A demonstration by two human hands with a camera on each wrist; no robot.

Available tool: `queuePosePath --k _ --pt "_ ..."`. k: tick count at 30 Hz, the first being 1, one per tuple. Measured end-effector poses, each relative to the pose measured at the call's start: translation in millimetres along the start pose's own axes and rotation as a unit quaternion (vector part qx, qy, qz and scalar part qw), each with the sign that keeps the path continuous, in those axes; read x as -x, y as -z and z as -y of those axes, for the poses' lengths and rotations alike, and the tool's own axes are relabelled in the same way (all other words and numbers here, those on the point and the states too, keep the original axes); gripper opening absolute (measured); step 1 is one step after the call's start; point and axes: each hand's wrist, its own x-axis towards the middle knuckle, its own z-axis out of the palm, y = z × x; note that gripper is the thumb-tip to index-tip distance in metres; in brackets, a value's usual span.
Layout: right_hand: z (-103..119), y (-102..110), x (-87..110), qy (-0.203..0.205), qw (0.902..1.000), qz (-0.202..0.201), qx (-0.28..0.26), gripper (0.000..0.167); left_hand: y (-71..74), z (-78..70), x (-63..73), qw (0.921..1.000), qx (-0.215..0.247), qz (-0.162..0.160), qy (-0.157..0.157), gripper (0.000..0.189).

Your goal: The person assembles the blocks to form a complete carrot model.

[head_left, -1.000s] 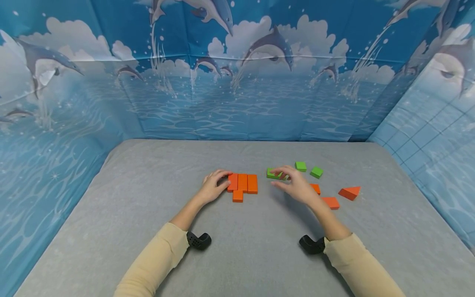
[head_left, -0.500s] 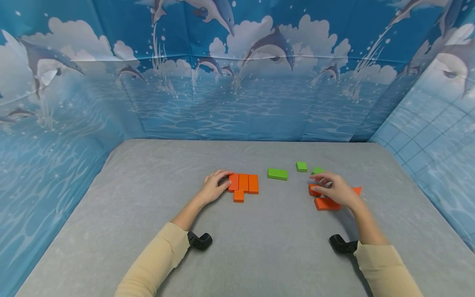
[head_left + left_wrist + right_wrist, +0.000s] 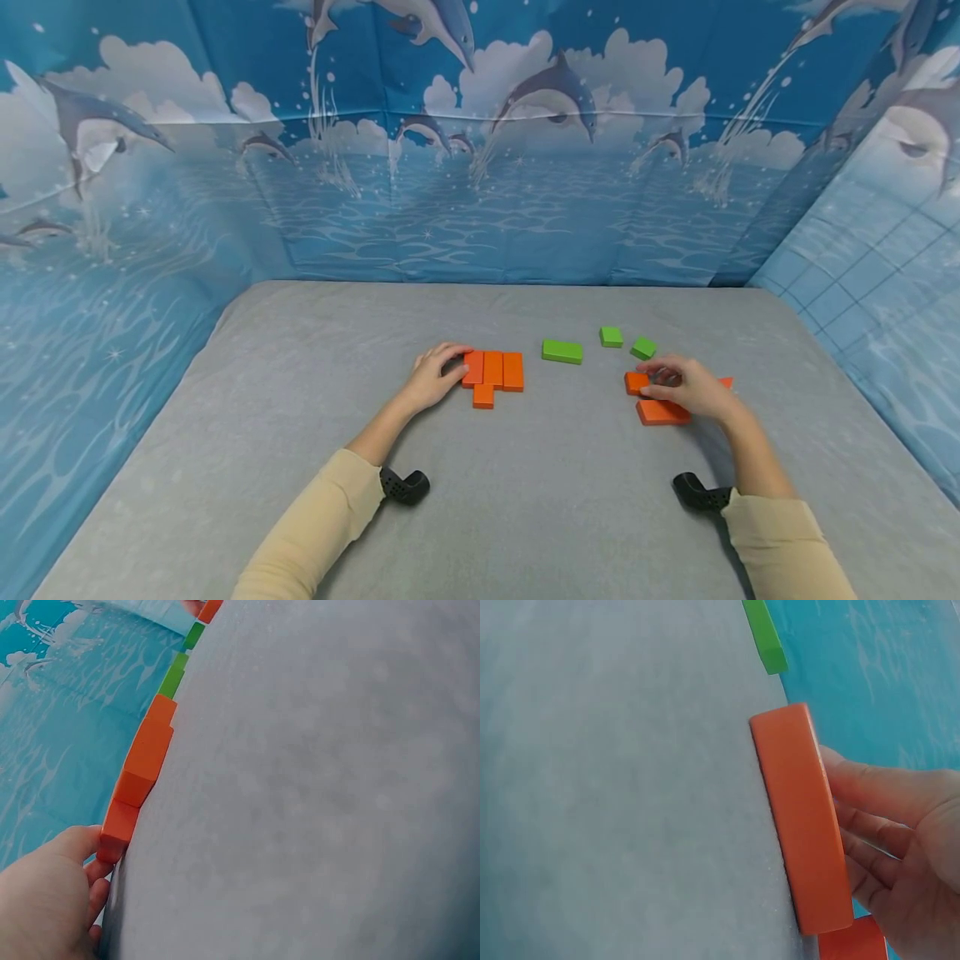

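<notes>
My left hand [image 3: 433, 377] pinches the leftmost orange block [image 3: 472, 369] between thumb and fingers. Against its right side lie two more orange blocks [image 3: 513, 372], with a smaller orange block [image 3: 483, 397] in front of them. Further right, the thumb and fingertips of my right hand [image 3: 688, 387] are at the near and far edges of a small orange block [image 3: 635, 382], gripping it. Just in front of that hand lies a long orange block [image 3: 658, 413], which hides the fingertips in the right wrist view. An orange triangular block [image 3: 726, 382] is mostly hidden behind the right hand.
A long green block [image 3: 562, 352] lies between the two hands, toward the back. Two small green blocks [image 3: 611, 337] sit to its right. The grey cloth-covered table [image 3: 555, 483] meets a blue dolphin-print curtain [image 3: 487, 217] at the back and sides.
From beside the long green block, my right hand has moved right to the small orange block, and its fingers have closed in on it. My left hand stays on its block.
</notes>
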Motion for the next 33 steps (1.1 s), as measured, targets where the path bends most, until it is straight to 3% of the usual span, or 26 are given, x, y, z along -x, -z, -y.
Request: queuePosePath --k 9,14,20,33 --pt "0.3 -2.0 -2.0 -0.017 0.9997 0.007 0.016 0.035 0.2 -1.3 1.2 1.0000 0.004 -0.005 -0.004 0.034" --pt "8.5 -4.1 -3.5 -0.018 0.9998 -0.010 0.004 0.038 0.4 -1.8 1.6 1.0000 0.004 -0.003 -0.004 0.034" --pt "34.4 -16.5 -14.3 0.041 0.9987 -0.029 -0.011 0.034 0.9 -2.1 1.6 1.0000 0.004 -0.004 -0.006 0.034" --pt "103.3 -66.3 -38.6 0.130 0.9899 0.018 -0.055 0.033 0.1 0.1 1.0 0.9999 0.008 -0.008 -0.005 0.034"
